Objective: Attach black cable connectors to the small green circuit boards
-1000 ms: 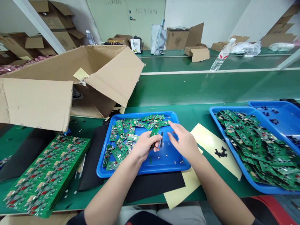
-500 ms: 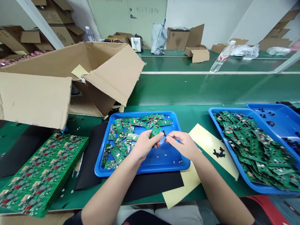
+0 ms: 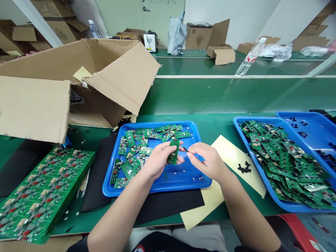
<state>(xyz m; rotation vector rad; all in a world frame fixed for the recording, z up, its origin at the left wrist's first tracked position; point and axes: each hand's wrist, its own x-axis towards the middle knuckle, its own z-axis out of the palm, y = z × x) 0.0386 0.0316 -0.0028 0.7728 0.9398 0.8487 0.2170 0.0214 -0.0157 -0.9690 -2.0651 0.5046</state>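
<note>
My left hand (image 3: 159, 158) grips a small green circuit board (image 3: 173, 152), held nearly upright above the blue tray (image 3: 168, 189). Just to its right, my right hand (image 3: 206, 157) pinches a small thin black piece (image 3: 185, 149) between thumb and forefinger. A narrow gap separates the black piece from the board. Beneath my hands, several loose circuit boards (image 3: 128, 170) lie in the tray's left and back part. A few tiny white bits (image 3: 193, 179) are scattered on its right floor.
Stacked board panels (image 3: 42, 189) and a big open carton (image 3: 110, 77) stand at left. On the right, another blue tray (image 3: 237, 122) holds many circuit boards. Between the trays, black cut-outs (image 3: 244, 167) lie on yellow paper (image 3: 223, 147). A water bottle (image 3: 250, 57) leans at the back.
My left hand has turned the circuit board more upright and its face shows more fully. My right hand has drawn slightly away with the black piece. The view has shifted a little.
</note>
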